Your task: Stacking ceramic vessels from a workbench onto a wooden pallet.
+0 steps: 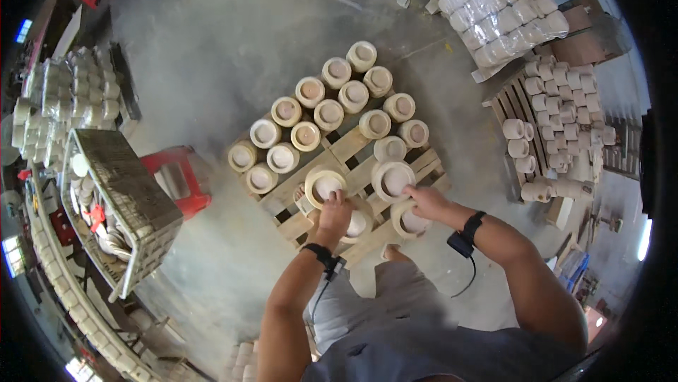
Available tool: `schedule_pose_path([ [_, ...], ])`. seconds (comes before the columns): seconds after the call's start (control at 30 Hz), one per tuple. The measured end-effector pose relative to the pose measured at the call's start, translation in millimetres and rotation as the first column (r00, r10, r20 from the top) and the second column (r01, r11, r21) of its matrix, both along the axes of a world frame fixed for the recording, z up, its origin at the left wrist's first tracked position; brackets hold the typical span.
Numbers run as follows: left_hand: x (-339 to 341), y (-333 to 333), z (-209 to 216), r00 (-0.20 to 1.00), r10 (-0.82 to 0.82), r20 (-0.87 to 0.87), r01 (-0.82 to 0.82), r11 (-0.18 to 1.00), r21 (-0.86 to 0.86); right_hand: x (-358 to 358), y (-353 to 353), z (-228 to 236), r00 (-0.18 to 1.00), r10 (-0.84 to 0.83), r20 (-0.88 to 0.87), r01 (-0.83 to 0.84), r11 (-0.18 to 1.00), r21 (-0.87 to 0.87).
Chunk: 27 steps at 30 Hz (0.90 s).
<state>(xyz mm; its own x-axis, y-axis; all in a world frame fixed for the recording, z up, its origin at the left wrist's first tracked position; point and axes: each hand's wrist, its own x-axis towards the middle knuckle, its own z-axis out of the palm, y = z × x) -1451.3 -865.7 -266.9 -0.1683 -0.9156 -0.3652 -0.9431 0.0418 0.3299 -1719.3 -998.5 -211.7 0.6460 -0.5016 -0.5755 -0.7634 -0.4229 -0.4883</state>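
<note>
Left hand (pixel 333 214) grip clamped on rim of cream spool (pixel 324 186). Right hand (pixel 426 200) grip pinching rim of neighbouring spool (pixel 393 179). Both spools at near edge of wooden pallet (pixel 351 143) on concrete floor (pixel 233 36). Rows of upright spools (pixel 329 114) behind. Red stool (pixel 179 178) left.

I see a dusty grey concrete floor (pixel 233 29) all around. A red plastic stool (pixel 180 181) stands beside a wire mesh crate (pixel 120 191) at left. Far right, wrapped pale rolls (pixel 494 8) sit stacked on pallets.
</note>
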Motion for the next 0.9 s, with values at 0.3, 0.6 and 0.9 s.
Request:
schedule_pose_path([
  [0.3, 5.9, -5.0, -120.1, 0.99, 0.04, 0.133, -0.052, 0.994, 0.091, 36.8, -26.2, -154.3, 0.999, 0.031, 0.044, -0.034, 0.997, 0.064],
  [0.6, -1.4, -26.0, -181.9, 0.989, 0.136, 0.051, -0.143, 0.977, 0.161, 60.5, -44.2, -227.8, 1.0, 0.018, -0.004, -0.018, 0.998, 0.056],
  [0.9, -19.0, -43.0, -242.6, 0.984, 0.179, -0.002, -0.179, 0.984, -0.018, 64.1, -58.8, -278.0, 0.998, 0.044, -0.034, -0.042, 0.999, 0.034],
])
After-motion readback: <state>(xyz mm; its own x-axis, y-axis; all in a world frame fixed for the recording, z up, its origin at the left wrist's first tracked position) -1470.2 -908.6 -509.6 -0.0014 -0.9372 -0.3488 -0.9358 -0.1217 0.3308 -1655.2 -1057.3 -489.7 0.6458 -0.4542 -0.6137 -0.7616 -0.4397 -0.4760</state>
